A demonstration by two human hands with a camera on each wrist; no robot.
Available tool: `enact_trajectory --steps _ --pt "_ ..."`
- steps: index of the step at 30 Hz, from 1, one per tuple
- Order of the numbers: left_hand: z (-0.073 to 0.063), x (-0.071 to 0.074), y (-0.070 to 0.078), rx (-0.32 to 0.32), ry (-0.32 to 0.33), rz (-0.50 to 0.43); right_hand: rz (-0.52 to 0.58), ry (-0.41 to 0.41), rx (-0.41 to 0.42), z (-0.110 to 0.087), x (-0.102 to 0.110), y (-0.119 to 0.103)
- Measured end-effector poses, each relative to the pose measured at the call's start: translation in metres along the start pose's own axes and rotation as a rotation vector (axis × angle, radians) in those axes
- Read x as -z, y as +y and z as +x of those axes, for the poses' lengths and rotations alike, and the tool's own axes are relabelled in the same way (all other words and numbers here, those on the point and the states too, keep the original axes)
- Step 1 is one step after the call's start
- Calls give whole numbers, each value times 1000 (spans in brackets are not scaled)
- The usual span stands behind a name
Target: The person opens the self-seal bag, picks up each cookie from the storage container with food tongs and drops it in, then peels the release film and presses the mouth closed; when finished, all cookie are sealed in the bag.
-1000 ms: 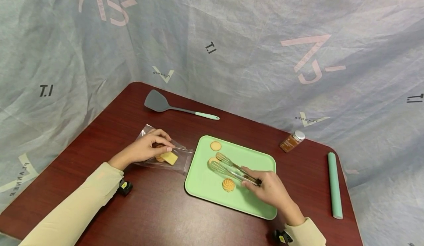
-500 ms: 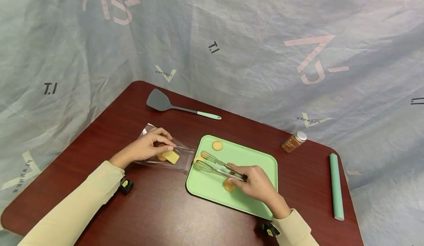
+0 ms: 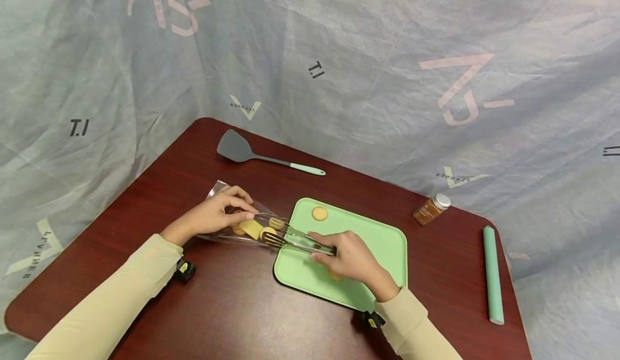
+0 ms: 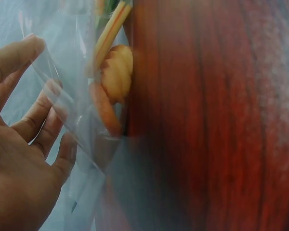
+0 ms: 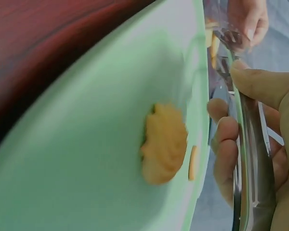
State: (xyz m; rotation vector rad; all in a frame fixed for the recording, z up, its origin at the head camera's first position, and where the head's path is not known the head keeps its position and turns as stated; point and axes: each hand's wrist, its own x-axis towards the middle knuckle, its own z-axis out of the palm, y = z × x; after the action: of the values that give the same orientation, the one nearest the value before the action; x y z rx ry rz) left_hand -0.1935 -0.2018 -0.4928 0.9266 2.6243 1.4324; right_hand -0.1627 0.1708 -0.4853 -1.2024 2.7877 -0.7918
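Observation:
My left hand [image 3: 213, 216] pinches the upper film of a clear zip bag [image 3: 226, 238] lying on the table. Inside are a yellow rectangular biscuit [image 3: 250, 228] and a ridged cookie [image 4: 118, 72]. Metal tongs [image 3: 304, 240] are gripped in my right hand [image 3: 356, 258], their slotted tips at the bag's mouth. A round cookie [image 3: 267, 233] lies between those tips. The light green tray [image 3: 378, 236] sits under the right hand. On it are a plain round cookie [image 3: 319, 213] and a swirled cookie [image 5: 164, 144], mostly hidden by the hand in the head view.
A grey spatula [image 3: 234, 146] with a pale green handle lies toward the back of the table [image 3: 218, 306]. At the back right stands a brown jar [image 3: 428, 211] with a silver lid. A green cylinder [image 3: 492, 276] lies along the right edge. Grey cloth [image 3: 358, 91] hangs behind.
The right hand has carried the tongs and the round cookie leftward, from over the tray to the bag's mouth. My left hand keeps its hold on the bag.

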Motion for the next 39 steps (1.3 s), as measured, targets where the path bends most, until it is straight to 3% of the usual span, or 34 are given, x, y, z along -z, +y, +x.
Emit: enact_trajectory --steps 9,24,39 --pt "2 -1 2 8 0 -19 75 -62 -94 18 -7 -6" --pt "6 -2 -2 11 15 -13 84 -29 -207 32 -13 -18" --pt "7 -2 1 11 9 -12 79 4 -197 44 -23 -29"
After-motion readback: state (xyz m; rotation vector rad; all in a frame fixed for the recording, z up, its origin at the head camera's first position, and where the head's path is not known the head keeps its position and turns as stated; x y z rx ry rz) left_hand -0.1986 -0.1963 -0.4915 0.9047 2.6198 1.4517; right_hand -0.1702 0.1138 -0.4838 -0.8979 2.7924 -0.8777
